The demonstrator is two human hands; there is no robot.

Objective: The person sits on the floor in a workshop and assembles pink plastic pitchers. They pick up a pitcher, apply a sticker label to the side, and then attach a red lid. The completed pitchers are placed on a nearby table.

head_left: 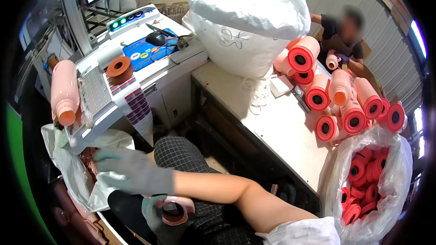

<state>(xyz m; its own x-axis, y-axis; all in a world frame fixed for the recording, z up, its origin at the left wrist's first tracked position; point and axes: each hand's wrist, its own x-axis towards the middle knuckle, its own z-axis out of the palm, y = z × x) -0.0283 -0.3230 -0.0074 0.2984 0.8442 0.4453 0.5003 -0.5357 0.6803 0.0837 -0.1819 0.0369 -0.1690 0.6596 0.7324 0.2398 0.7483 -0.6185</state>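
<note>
My right arm reaches across my lap to the left. Its grey-gloved right hand (136, 172) is over a white plastic bag (102, 199) holding pinkish scraps, its fingers spread, slightly blurred, with nothing visible in them. Lower down, my gloved left hand (156, 220) grips a pink bottle (185, 205) by its side; its round dark end faces up. Most of that bottle's body is hidden. Above the bag, a glossy pink bottle (64, 88) with an orange mouth hangs mouth-down on the white machine's edge.
A white machine (97, 95) carries an orange roll (120, 70), a blue mat and a mouse. On the table (281, 122) stand a big white sack (236, 45) and several pink bottles (318, 97). A clear bag (331, 186) holds red rings. Another person (340, 41) works behind.
</note>
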